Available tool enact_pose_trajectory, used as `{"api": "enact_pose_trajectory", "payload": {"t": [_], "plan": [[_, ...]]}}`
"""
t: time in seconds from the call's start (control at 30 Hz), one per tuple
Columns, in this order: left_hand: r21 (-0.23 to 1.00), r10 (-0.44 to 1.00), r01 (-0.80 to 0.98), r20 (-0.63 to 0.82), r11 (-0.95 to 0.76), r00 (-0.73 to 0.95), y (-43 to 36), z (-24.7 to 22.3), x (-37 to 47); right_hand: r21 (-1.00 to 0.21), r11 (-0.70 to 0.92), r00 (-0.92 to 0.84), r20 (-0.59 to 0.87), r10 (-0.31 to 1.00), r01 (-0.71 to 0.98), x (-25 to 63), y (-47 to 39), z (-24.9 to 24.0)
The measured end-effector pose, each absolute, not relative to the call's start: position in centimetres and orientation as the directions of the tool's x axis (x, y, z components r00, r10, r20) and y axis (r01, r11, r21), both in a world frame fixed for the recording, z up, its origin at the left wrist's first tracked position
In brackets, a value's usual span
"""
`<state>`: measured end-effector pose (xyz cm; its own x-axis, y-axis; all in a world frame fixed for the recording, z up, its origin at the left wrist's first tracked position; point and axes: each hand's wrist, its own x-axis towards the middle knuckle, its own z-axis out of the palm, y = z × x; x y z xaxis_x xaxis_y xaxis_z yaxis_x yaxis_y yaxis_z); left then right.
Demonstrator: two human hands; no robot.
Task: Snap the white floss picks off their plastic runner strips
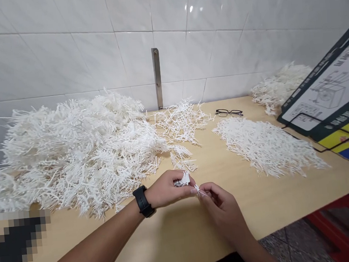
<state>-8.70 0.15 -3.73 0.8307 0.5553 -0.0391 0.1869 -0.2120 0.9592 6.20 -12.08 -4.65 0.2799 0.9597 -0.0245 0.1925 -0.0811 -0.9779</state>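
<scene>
My left hand [170, 188], with a black watch at the wrist, is closed around a small white branched plastic-looking piece [185, 179]. Part of that piece is hidden in the palm, and its thin prongs fan out past the thumb. From the other side my right hand [222, 208] pinches the prong ends [199, 191] between thumb and fingertips. Both hands meet just above the table's front half. A big heap of similar white branched pieces [81, 151] rises to the left of them. Farther right lies a flatter, denser pile of short white pieces [267, 145].
Loose white strands [182, 120] lie at the back middle of the wooden table [160, 242], beside black-framed glasses [229, 112]. Another white heap [280, 85] sits behind a printed box [333, 96] on the right. A metal bracket [157, 79] is fixed to the tiled wall.
</scene>
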Motion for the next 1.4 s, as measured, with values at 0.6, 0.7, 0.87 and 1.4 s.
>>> {"api": "enact_pose_trajectory", "payload": {"t": [0.6, 0.7, 0.87, 1.4], "plan": [[0.799, 0.518, 0.262, 0.072, -0.542, 0.853, -1.1, -3.5, -8.4, -0.894, 0.040, 0.169, 0.127, 0.977, 0.446, 6.3, -12.2, -5.4], [0.824, 0.470, 0.235, 0.043, -0.516, 0.882, -1.0, -3.7, -8.5, -0.916, 0.021, 0.176, 0.099, 0.979, 0.400, 6.4, -12.3, -5.2], [0.788, 0.430, 0.226, 0.054, -0.573, 0.901, -1.2, -3.7, -8.4, -0.938, -0.018, 0.188, 0.051, 0.981, 0.346, 6.5, -12.4, -4.9], [0.992, 0.229, 0.058, -0.032, -0.108, 0.973, -0.1, -3.3, -8.8, -0.983, -0.019, 0.030, -0.014, 0.999, 0.180, 7.4, -12.1, -4.6]]}}
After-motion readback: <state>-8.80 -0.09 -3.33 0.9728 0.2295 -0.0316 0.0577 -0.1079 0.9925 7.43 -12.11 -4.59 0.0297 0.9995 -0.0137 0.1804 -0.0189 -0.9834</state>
